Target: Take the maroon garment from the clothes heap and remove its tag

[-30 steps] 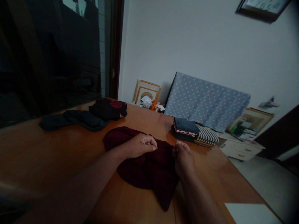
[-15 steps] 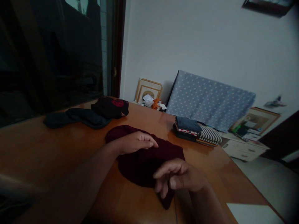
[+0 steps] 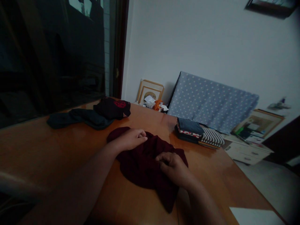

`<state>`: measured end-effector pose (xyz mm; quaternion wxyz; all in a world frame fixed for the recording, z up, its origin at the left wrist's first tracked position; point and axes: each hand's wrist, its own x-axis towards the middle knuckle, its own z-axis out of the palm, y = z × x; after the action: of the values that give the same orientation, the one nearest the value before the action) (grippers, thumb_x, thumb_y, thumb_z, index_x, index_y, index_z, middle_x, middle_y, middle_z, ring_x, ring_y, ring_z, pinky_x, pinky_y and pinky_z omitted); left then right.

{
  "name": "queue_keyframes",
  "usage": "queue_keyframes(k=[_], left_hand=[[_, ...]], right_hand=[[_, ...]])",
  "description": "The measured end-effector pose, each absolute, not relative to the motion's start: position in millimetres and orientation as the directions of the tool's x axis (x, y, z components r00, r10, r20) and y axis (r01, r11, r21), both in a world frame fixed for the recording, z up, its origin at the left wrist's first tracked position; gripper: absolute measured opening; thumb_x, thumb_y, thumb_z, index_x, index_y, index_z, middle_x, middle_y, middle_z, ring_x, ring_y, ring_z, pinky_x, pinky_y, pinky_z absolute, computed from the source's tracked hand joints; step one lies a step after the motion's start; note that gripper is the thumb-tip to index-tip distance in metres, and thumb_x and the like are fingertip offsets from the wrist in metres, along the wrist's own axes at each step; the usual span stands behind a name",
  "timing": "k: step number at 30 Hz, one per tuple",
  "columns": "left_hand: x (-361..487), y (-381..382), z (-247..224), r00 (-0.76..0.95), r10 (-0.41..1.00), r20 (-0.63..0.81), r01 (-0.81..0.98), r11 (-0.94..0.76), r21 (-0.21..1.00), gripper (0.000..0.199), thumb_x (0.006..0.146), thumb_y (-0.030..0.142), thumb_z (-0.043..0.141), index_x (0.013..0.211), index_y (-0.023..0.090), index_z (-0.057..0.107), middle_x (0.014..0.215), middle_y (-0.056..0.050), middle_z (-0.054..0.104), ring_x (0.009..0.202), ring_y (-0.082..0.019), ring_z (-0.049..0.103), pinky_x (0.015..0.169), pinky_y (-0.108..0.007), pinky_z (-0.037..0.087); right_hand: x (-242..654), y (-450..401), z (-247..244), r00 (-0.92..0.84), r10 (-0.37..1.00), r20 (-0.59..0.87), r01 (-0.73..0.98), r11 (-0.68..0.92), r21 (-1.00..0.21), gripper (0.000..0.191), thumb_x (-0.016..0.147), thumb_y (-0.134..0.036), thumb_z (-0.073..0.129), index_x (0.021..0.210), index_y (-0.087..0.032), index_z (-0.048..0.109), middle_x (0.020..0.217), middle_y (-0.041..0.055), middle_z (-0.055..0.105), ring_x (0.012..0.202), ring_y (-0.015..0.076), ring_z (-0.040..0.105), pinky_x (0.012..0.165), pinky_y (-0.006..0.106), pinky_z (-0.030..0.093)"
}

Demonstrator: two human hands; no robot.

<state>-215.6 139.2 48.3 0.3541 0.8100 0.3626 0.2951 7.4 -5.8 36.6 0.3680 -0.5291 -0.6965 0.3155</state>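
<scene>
Maroon cloth [image 3: 142,168]: rumpled on the wooden table [image 3: 47,150], right under both hands, one corner trailing toward the person.

Right hand [image 3: 172,167]: there it goes, down from its hover and onto the cloth! Narrow grip, thumb and fingers pinching a fold.

Left hand [image 3: 128,140]: curled narrow on the cloth's far edge; whether it has caught fabric, I cannot tell.

Big change: both hands are now on the cloth together, with the fabric bunching between them.

Left of them: a black garment [image 3: 112,108] with a red print, touching a dark cloth [image 3: 79,118].

Further along: a folded stack [image 3: 188,131] beside a striped bundle [image 3: 212,137], with a dotted board [image 3: 211,100] leaning behind.
</scene>
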Motion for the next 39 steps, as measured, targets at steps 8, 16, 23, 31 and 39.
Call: queue_keyframes(k=[8, 16, 23, 31, 39], left_hand=[[-217.7, 146.4, 37.8, 0.584, 0.794, 0.168, 0.601, -0.562, 0.568, 0.008, 0.075, 0.028, 0.068, 0.069, 0.022, 0.068, 0.071, -0.001, 0.065, 0.062, -0.016, 0.053, 0.056, -0.028, 0.026], [-207.4, 146.3, 52.2, 0.467, 0.835, 0.292, 0.01, -0.335, 0.942, 0.022, 0.086, 0.041, 0.06, 0.083, 0.019, 0.061, 0.072, 0.003, 0.055, 0.062, -0.012, 0.046, 0.061, -0.024, 0.036], [-201.3, 134.7, 69.8, 0.358, 0.883, 0.305, -0.22, -0.238, 0.946, 0.028, 0.082, 0.044, 0.068, 0.081, 0.019, 0.058, 0.066, 0.006, 0.048, 0.058, -0.01, 0.038, 0.057, -0.023, 0.029], [-197.9, 129.6, 102.3, 0.456, 0.825, 0.334, -0.162, -0.292, 0.942, 0.027, 0.081, 0.044, 0.069, 0.083, 0.018, 0.061, 0.072, 0.003, 0.057, 0.064, -0.012, 0.047, 0.064, -0.025, 0.035], [-221.7, 92.8, 120.3, 0.42, 0.838, 0.349, -0.331, -0.217, 0.918, 0.029, 0.074, 0.039, 0.077, 0.082, 0.018, 0.061, 0.08, 0.001, 0.064, 0.074, -0.015, 0.058, 0.075, -0.027, 0.042]], right_hand=[[7.8, -13.7, 42.5, -0.332, 0.939, -0.096, 0.35, 0.028, -0.936, 0.028, 0.09, -0.04, 0.063, 0.111, -0.025, 0.074, 0.085, 0.0013, 0.073, 0.067, 0.0152, 0.06, 0.058, 0.026, 0.043], [9.6, 15.4, 4.6, 0.0, 0.991, 0.137, 0.527, 0.117, -0.842, 0.035, 0.076, -0.04, 0.077, 0.108, -0.027, 0.075, 0.097, 0.0054, 0.076, 0.093, 0.0268, 0.068, 0.082, 0.037, 0.05], [17.4, 23.6, 12.6, 0.21, 0.897, 0.388, 0.369, 0.295, -0.881, 0.023, 0.085, -0.041, 0.062, 0.098, -0.025, 0.074, 0.099, 0.0027, 0.071, 0.095, 0.0234, 0.063, 0.087, 0.035, 0.046], [13.2, 15.2, 45.4, 0.348, 0.901, 0.257, -0.052, 0.292, -0.955, 0.01, 0.08, -0.033, 0.062, 0.082, -0.024, 0.067, 0.076, -0.0031, 0.065, 0.072, 0.0177, 0.057, 0.067, 0.028, 0.043], [-4.6, -5.5, 92.6, 0.068, 0.99, 0.122, -0.497, 0.14, -0.856, 0.015, 0.073, -0.028, 0.066, 0.088, -0.024, 0.068, 0.084, -0.0004, 0.074, 0.078, 0.0229, 0.069, 0.075, 0.037, 0.054]])
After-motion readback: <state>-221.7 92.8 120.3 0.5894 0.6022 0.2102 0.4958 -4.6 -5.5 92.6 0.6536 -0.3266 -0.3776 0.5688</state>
